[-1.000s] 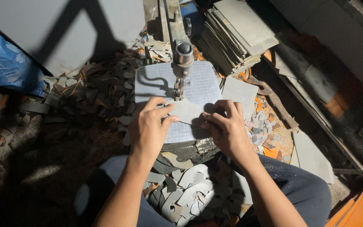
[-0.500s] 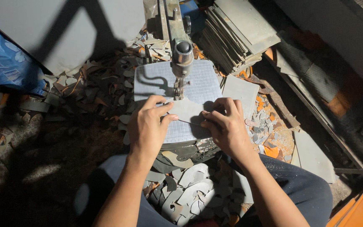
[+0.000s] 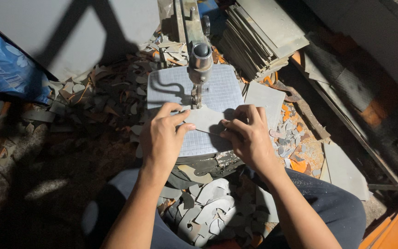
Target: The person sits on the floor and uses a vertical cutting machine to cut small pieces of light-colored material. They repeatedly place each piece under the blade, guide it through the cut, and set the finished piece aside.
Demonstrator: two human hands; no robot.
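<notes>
So both hands are on a thin grey sheet piece lying flat on the gridded saw table, right under the machine's cutting head. The left hand has its grip pressed down on the left edge, fingers flat with the thumb tucked against the piece. The right hand pinches the right edge, fingertips on top.

Compared with half a second and a second back, barely anything has shifted: the hands sit in nearly the same spots, and the piece looks nudged only a touch toward the blade. My read is that this is a slow, steady feed through a cut, not a reposition.

Around it: a stack of grey sheets leans behind the machine on the right, a loose square sheet lies just beside the table, offcut scraps litter the floor on the left, and a pile of curved cut-out pieces sits between the person's knees.
</notes>
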